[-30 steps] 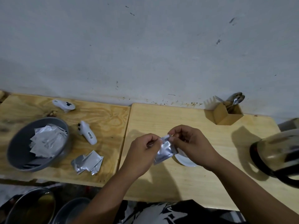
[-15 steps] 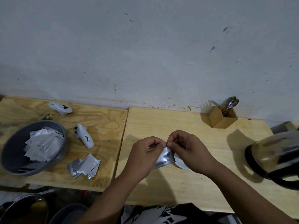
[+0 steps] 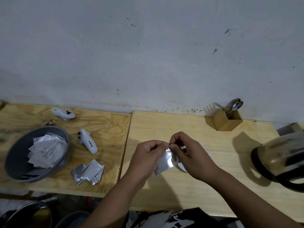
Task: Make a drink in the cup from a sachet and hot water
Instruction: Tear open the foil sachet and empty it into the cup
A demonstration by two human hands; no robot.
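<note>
Silver foil sachet (image 3: 166, 161) is pinched at its top edge by the left hand (image 3: 146, 159) and right hand (image 3: 189, 153), above the wooden surface (image 3: 164, 129). White cup (image 3: 182, 167) sits beneath, mostly hidden; the kettle (image 3: 281, 160) stands well apart at right.

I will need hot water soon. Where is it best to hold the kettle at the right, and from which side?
Probably the black loop handle of the kettle: it sticks out towards the person. The right hand could come from the near side, fingers through the loop; the glass body may be hot.
</note>
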